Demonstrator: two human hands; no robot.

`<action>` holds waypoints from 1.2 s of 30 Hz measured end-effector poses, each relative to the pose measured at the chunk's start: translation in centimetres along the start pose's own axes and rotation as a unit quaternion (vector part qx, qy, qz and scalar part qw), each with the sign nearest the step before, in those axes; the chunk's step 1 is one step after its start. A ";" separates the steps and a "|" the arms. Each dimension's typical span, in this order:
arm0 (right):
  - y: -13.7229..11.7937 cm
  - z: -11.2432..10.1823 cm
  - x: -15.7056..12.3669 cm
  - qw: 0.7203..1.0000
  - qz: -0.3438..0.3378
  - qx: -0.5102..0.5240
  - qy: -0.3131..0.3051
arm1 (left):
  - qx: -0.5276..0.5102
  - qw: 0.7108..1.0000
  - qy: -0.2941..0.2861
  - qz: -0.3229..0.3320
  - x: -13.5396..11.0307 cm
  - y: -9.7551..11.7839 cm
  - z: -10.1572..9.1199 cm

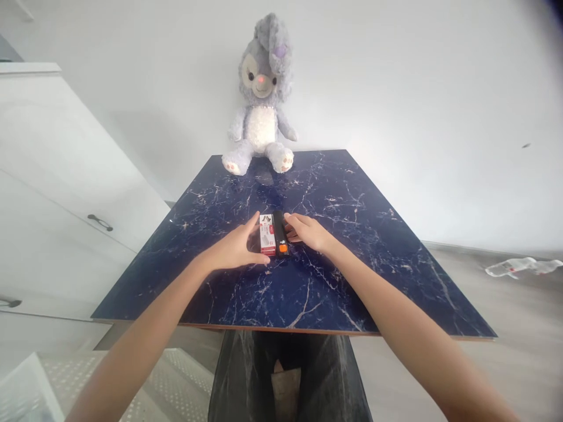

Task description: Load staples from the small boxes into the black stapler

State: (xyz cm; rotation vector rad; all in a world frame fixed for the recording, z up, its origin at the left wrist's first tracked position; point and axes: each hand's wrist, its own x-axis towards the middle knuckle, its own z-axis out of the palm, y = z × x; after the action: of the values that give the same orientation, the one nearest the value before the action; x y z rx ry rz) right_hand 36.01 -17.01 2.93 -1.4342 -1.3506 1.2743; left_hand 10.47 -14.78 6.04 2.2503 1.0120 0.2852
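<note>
A small white and red box lies on the dark blue marbled table, with a black stick-shaped object with an orange tip right beside it on its right. My left hand cups the box from the left, forefinger at its far end and thumb at its near end. My right hand rests against the black object from the right, fingers curled onto its side. Both objects lie flat on the tabletop, side by side and touching.
A grey plush rabbit sits at the table's far edge against the white wall. A white cabinet with dark handles stands to the left. A crumpled clear plastic wrapper lies on the floor at right.
</note>
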 end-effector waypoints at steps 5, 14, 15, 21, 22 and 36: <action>-1.2 0.3 -1.6 0.986 -0.069 -0.152 0.016 | 0.063 0.995 0.073 -0.031 -0.1 1.1 2.5; -1.6 0.8 -1.7 0.966 -0.106 -0.229 0.064 | 0.067 0.994 0.083 -0.024 -0.2 0.9 2.5; -1.5 0.8 -1.6 0.965 -0.106 -0.228 0.071 | 0.063 0.994 0.088 -0.017 -0.2 0.9 2.7; -1.2 0.5 -1.3 0.967 -0.103 -0.224 0.062 | 0.074 0.992 0.095 -0.033 0.0 1.0 2.9; -1.2 0.5 -1.3 0.967 -0.100 -0.226 0.060 | 0.075 0.992 0.095 -0.033 0.1 0.9 2.9; -0.1 -7.4 1.2 0.904 0.038 -0.327 0.272 | 0.059 0.986 0.130 0.088 14.2 4.1 7.5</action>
State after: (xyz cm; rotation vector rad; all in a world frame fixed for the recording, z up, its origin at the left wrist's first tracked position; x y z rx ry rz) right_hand 43.13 -15.14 4.31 -2.1132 -1.3790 0.3760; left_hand 25.79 -9.92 2.05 2.4607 0.9814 0.6233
